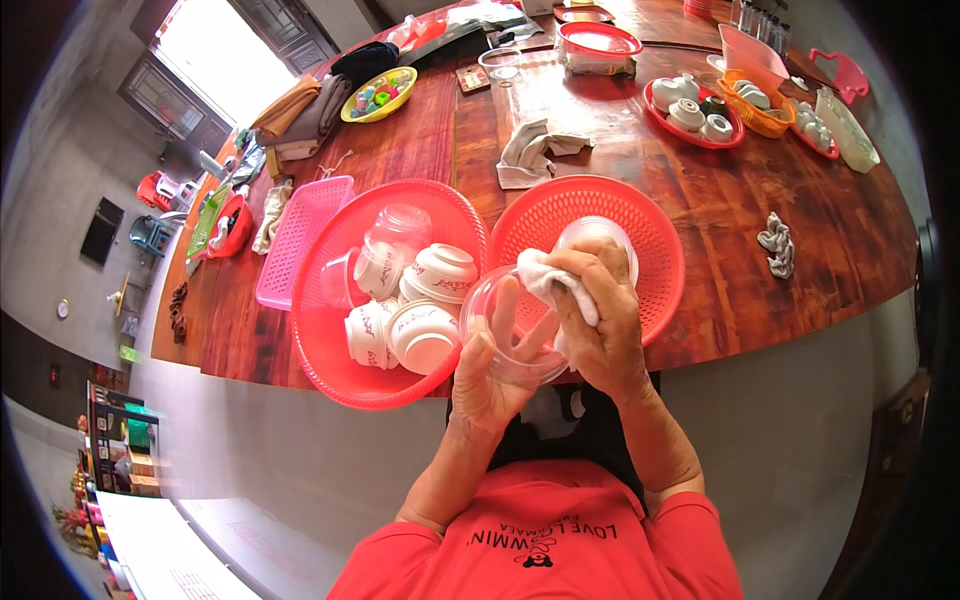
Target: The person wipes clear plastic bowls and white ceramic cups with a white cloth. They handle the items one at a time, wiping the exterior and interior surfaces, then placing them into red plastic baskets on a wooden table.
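Note:
My left hand [485, 388] grips a clear plastic bowl [522, 345], its fingers showing through the transparent wall. A white cloth [546, 276] is bunched in my right hand [610, 330] and pressed at the bowl's rim. Both hands are over the near edge of a round red basket [660, 255], which holds another clear bowl [598, 232], partly hidden by my right hand. To the left, a larger red basket [315, 290] contains several white bowls [424, 335] with red markings, lying tilted and overturned, plus clear plastic bowls [400, 222] at its back.
Behind the baskets, a crumpled pale cloth [530, 155] lies on the wooden table [760, 330]. A pink tray [305, 230] stands left, a grey rag [777, 247] right. Farther off are a yellow basket [355, 105] and a red tray [722, 140] with white teaware.

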`<state>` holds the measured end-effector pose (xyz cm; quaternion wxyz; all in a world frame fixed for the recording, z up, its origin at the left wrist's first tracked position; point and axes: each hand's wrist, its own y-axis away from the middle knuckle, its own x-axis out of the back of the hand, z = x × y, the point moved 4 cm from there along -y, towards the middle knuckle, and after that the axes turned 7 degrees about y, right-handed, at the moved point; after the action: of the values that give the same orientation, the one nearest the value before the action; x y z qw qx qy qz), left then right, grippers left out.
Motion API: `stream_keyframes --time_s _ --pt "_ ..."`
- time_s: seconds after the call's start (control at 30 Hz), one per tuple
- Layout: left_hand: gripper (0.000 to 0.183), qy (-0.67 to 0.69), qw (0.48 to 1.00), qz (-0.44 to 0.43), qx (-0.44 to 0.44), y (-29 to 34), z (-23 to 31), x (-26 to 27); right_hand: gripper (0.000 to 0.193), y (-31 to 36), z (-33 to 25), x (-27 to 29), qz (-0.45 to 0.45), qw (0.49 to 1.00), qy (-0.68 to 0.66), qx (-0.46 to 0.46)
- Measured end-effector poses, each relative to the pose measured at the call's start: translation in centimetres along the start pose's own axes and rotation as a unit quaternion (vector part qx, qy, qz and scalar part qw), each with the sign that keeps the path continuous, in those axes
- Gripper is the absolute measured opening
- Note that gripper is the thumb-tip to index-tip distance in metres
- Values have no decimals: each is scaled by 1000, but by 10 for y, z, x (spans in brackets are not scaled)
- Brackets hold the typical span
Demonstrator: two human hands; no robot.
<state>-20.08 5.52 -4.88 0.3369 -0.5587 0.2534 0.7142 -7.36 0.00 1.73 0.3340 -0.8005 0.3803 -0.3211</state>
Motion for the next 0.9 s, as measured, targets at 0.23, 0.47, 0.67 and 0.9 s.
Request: stream_keyframes --time_s 0.23,0.47,0.67,0.9 --pt "67 -61 998 -30 -1 -3 3 -13 36 31 -41 -6 -12 988 44 145" --pt "53 -59 998 -27 -25 0 1 6 38 23 -47 -11 -48 973 74 215" --pt "52 -162 980 36 -114 0 2 -22 35 -11 -44 -23 -79 979 106 158" --pt "59 96 965 -243 3 -12 26 -19 33 29 -48 -27 -114 947 95 286"
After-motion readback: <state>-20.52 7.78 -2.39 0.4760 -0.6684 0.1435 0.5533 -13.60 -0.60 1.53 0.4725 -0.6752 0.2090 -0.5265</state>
